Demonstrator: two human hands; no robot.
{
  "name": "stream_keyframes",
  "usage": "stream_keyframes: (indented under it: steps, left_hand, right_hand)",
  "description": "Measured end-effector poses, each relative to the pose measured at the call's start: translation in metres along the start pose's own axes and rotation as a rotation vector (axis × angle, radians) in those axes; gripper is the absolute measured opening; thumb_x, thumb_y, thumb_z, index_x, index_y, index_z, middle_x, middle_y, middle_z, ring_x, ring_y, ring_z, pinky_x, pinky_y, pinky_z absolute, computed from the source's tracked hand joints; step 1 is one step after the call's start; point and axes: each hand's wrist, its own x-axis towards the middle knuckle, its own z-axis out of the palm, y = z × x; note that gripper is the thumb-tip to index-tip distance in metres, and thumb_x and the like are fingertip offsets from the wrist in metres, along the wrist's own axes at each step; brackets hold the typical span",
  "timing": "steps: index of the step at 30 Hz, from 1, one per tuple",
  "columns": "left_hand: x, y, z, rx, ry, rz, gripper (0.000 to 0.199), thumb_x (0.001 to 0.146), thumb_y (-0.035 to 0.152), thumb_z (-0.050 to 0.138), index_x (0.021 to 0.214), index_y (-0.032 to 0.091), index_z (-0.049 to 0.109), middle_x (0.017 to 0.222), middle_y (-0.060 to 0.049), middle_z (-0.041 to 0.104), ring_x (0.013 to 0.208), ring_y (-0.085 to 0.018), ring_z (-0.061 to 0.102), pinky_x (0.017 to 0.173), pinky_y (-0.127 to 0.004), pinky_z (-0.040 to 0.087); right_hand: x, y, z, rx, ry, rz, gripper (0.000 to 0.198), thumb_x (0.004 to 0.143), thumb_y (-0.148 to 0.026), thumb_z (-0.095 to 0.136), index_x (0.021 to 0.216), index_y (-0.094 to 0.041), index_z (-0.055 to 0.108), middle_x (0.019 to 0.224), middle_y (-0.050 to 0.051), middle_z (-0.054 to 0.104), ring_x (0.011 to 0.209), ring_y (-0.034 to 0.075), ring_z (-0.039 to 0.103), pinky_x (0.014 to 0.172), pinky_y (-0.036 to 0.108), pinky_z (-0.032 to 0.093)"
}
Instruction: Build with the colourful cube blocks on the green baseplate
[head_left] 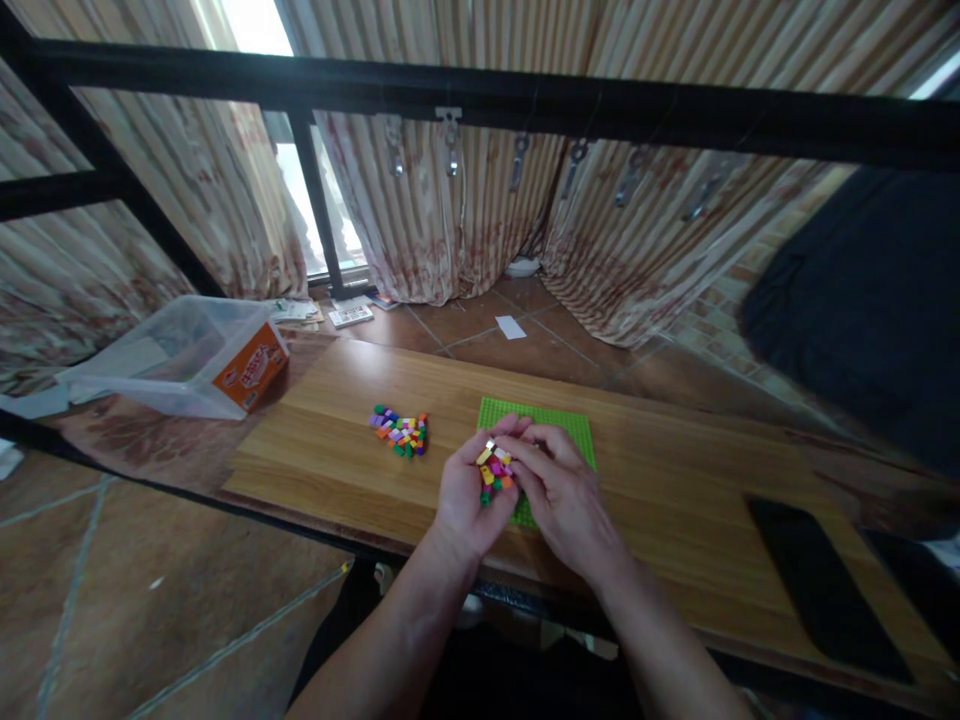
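1. Head view, left hand (461,495): you cup it palm-up around a loose handful of small multicoloured plastic bricks (495,468), above the near part of a flat, square, studded bright-green baseplate (576,428).
2. Head view, right hand (562,490): fingers bent over the same handful, at its edge; can't tell whether you pinch a brick or only touch.
3. Head view, table: a loose pile of mixed-colour plastic bricks (401,432) lies on the light-brown wood-grain tabletop (660,500), left of the baseplate and apart from it.
4. Risk: tip or flatten your left palm and bricks could spill onto the baseplate or tabletop; poking with your right fingers could push one over the edge.
5. Hard to see: your hands cover the baseplate's middle; lower bricks sit hidden in your palm, count unclear; right fingertips partly blurred.
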Motion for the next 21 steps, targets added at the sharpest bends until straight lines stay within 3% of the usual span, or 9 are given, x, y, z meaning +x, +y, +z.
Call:
stream_keyframes:
  steps: [9,16,21]
  left_hand:
    - [-0.0022,0.0002,0.0,0.043,-0.011,-0.034,0.026,0.09,0.019,0.044,0.09,0.008,0.067,0.089,-0.011,0.069,0.072,-0.012,0.066,0.064,-0.02,0.055]
    - [-0.0043,0.0003,0.0029,0.024,0.005,-0.044,0.027,0.091,0.019,0.042,0.09,0.007,0.067,0.086,-0.01,0.068,0.068,-0.01,0.065,0.058,-0.015,0.052]
    - [-0.0046,-0.0001,0.0036,0.001,-0.005,-0.054,0.027,0.092,0.018,0.041,0.089,0.008,0.066,0.081,-0.008,0.066,0.063,-0.008,0.062,0.055,-0.014,0.051]
  right_hand:
    - [0.0025,0.0069,0.0019,0.032,0.017,-0.027,0.022,0.092,-0.022,0.052,0.103,-0.029,0.07,0.103,0.005,0.061,0.102,0.022,0.058,0.09,0.039,0.05]
    - [0.0037,0.0049,0.0026,0.047,-0.013,-0.006,0.027,0.092,-0.021,0.052,0.113,-0.029,0.066,0.106,0.006,0.06,0.105,0.022,0.057,0.091,0.041,0.049]
    - [0.0051,0.0043,0.0034,0.092,0.004,0.029,0.02,0.09,-0.018,0.054,0.1,-0.027,0.07,0.104,0.005,0.061,0.103,0.021,0.058,0.089,0.04,0.049]
